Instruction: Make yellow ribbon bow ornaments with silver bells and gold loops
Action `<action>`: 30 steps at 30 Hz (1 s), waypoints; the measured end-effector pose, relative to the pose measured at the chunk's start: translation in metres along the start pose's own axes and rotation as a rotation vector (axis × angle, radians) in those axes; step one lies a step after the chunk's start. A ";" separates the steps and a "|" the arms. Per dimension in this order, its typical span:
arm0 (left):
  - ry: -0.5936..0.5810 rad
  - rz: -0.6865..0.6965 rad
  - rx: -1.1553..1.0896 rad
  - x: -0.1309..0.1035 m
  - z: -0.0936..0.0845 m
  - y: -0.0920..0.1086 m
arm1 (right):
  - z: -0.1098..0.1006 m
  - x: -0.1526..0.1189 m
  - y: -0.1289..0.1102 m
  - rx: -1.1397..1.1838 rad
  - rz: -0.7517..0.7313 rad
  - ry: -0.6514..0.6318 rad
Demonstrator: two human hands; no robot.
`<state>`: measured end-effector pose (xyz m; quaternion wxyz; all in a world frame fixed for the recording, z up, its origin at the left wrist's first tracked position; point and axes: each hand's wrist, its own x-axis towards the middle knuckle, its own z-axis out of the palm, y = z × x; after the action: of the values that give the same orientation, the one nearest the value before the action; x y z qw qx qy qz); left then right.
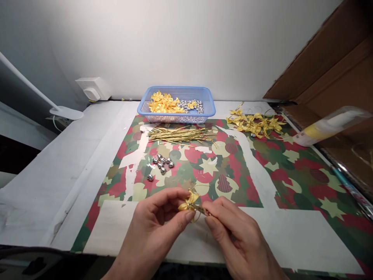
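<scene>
A yellow ribbon flower (189,201) sits between the thumb and fingers of my left hand (159,223), just above the front of the table. From its centre a gold wire (199,209) runs to the right, with a thin loop bending below it. My right hand (237,233) is closed, thumb and index finger pinching the wire's end; the rest of what lies inside that grip is hidden. Beyond my hands, several small silver jingle bells (162,165) lie loose. Behind them is a bundle of cut gold wires (180,134).
A blue basket (176,119) at the wall holds yellow flowers and silver bells. Wired yellow flowers (258,124) are heaped at back right, near a clear-capped bottle (323,128) and cardboard (338,58). A white lamp base (66,112) stands left. Patterned paper (186,175) covers the table.
</scene>
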<state>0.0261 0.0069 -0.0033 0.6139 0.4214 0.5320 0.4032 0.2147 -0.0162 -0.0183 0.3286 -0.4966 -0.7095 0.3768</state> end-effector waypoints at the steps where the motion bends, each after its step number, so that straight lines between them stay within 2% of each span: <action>1: 0.004 0.006 0.006 0.000 0.000 0.000 | -0.002 0.000 0.002 0.004 -0.008 0.023; 5: 0.071 0.085 -0.016 0.003 0.002 -0.002 | -0.016 0.000 0.019 -0.152 -0.028 0.207; 9: 0.099 0.192 0.075 0.005 0.001 -0.008 | -0.029 0.002 0.050 -0.632 0.025 0.441; 11: 0.132 0.268 0.205 0.006 -0.001 -0.012 | -0.033 0.003 0.060 -0.878 -0.007 0.461; 13: 0.170 0.368 0.347 0.006 -0.002 -0.015 | -0.035 0.003 0.059 -0.978 -0.069 0.443; 15: 0.176 0.486 0.474 0.007 -0.002 -0.016 | -0.033 0.003 0.046 -0.834 -0.107 0.433; 17: 0.158 0.591 0.570 0.007 -0.002 -0.016 | -0.028 0.003 0.026 -0.506 -0.094 0.382; 19: 0.143 0.658 0.621 0.007 0.001 -0.015 | -0.020 0.006 0.005 -0.195 -0.032 0.239; 22: 0.158 0.694 0.620 0.005 0.005 -0.013 | -0.007 0.013 -0.015 0.091 0.072 0.050; 24: 0.134 0.629 0.530 0.003 0.005 -0.011 | -0.002 0.017 -0.018 0.214 0.117 -0.010; 25: 0.090 0.541 0.443 0.002 0.004 -0.010 | -0.001 0.019 -0.018 0.267 0.135 -0.031; 28: -0.139 0.144 0.057 0.000 -0.002 -0.004 | -0.004 0.020 -0.015 0.407 0.188 -0.094; 30: -0.267 -0.061 -0.174 0.000 -0.006 0.000 | -0.007 0.018 -0.014 0.484 0.197 -0.124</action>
<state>0.0202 0.0069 -0.0040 0.7251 0.4003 0.4213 0.3694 0.2090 -0.0004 -0.0005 0.3554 -0.4464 -0.5658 0.5952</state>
